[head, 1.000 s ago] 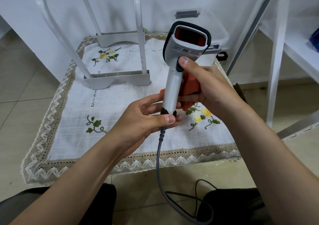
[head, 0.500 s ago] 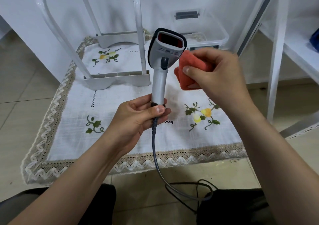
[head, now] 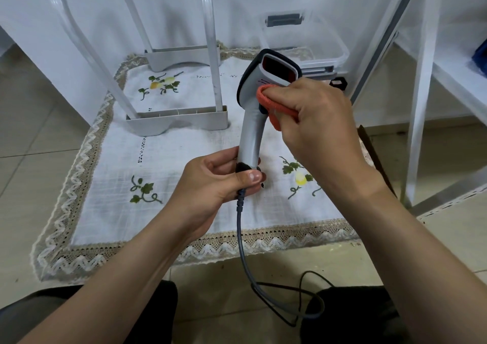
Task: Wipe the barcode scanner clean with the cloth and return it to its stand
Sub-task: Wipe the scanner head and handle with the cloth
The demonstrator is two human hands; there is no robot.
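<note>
The grey barcode scanner (head: 251,130) stands upright in the air above an embroidered white tablecloth (head: 184,190); its red window faces up and away. My left hand (head: 218,182) grips the black base of its handle, where the grey cable (head: 241,238) leaves and loops down to the floor. My right hand (head: 319,122) holds an orange cloth (head: 274,103) folded over its fingers and presses it against the scanner's neck just below the head, over the trigger. I see no scanner stand that I can tell apart.
A white plastic stool's legs and foot bars (head: 179,119) stand on the cloth behind the scanner. A clear lidded box (head: 303,40) sits at the back right. White shelf posts (head: 421,93) rise at the right. My dark-clothed knees are at the bottom.
My right hand lifted the orange cloth off the handle, held it clear beside the head, then pressed it onto the scanner's neck. The scanner turned slightly in my left hand.
</note>
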